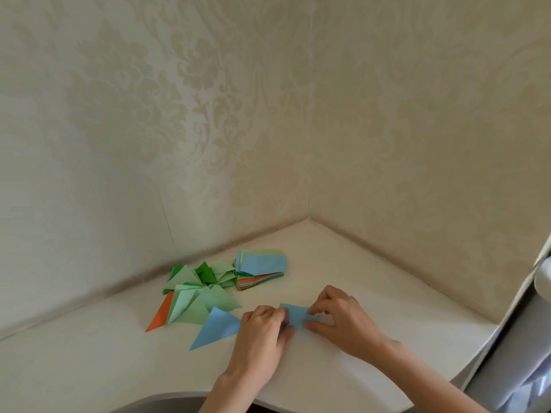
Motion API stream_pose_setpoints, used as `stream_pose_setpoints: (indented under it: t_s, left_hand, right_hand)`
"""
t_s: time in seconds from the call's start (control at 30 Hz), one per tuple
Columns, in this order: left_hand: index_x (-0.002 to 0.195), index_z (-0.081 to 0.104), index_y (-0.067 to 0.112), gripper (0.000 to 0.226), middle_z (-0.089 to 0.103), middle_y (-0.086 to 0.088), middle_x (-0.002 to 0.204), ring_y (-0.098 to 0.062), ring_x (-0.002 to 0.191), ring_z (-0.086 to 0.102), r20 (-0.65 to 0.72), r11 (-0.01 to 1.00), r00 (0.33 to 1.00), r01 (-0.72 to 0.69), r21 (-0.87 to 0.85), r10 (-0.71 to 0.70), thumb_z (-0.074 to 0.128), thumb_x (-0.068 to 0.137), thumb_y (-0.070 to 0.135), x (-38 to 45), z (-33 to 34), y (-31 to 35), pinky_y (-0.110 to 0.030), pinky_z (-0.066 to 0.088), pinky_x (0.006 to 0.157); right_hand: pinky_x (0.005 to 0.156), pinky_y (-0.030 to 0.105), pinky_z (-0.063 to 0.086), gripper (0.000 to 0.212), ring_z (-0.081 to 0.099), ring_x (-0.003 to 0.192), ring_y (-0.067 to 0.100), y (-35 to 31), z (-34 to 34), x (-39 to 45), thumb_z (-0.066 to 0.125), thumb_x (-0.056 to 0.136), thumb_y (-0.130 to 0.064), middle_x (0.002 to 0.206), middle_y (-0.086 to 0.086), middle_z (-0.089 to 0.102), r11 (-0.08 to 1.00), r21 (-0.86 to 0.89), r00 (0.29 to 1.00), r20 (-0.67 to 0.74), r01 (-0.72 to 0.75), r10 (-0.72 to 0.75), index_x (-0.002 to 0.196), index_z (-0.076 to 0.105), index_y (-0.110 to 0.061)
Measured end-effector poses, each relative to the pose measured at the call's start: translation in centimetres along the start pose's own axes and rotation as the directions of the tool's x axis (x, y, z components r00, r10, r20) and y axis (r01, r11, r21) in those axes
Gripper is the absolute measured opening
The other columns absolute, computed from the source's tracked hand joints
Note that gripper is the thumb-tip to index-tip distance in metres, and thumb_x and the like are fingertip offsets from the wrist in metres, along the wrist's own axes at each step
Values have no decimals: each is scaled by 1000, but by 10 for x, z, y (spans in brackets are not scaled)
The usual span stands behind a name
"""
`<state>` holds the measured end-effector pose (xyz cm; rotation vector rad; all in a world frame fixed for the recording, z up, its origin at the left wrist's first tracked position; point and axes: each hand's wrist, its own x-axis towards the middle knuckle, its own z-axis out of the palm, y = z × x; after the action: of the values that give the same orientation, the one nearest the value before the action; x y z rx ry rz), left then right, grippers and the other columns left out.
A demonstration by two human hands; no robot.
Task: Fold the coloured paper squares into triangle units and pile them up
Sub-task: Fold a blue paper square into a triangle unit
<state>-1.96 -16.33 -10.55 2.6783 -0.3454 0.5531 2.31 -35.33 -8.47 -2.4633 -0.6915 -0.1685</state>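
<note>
Mid-fold, I judge — left hand point(259, 332) and right hand point(340, 320) both pinch the blue paper point(296, 315) between curled fingertips. Next: crease, then move it to the triangle pile point(196, 293) beyond the left fingers.

We see a part-folded sheet point(295, 315) on the counter point(372, 281) between our two hands, left hand point(262, 332) and right hand point(340, 320); one folded triangle point(216, 327) lies just left of the left hand, the triangle pile point(199, 290) farther left and behind, the unfolded stack point(261, 269) behind the hands
</note>
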Motion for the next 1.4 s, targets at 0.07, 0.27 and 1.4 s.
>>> stream_pose_setpoints:
  t_s: [0.07, 0.27, 1.4]
  left_hand:
    - [84, 58, 22, 14, 61, 11, 89, -11, 97, 51, -17, 1000, 1000, 0, -5, 0, 57, 88, 36, 1, 2, -4, -28, 38, 80]
    - [66, 56, 23, 25, 52, 8, 71, -18, 72, 49, -158, 991, 980, 127, 51, -117, 80, 71, 28, 1, 9, -11, -26, 36, 67]
    - [113, 48, 15, 21, 49, -5, 111, -22, 98, 51, 72, 937, 940, 321, 134, -333, 48, 98, 29, 19, -9, 30, -27, 35, 77]
  right_hand:
    - [81, 28, 43, 42, 48, 84, 5, 3, 6, 0, 56, 76, -63, 90, -15, 48, 999, 4, 999, -7, -42, 42, 96, 71, -29]
    - [83, 27, 39, 29, 45, 86, 7, 1, 16, 8, 58, 85, -54, 90, -13, 47, 989, -31, 989, -36, -146, 145, 91, 67, -28]
    - [72, 20, 42, 11, 51, 72, 4, 9, 21, 10, 66, 84, -14, 76, -13, 54, 986, 112, 987, -83, -125, 135, 86, 64, -25]
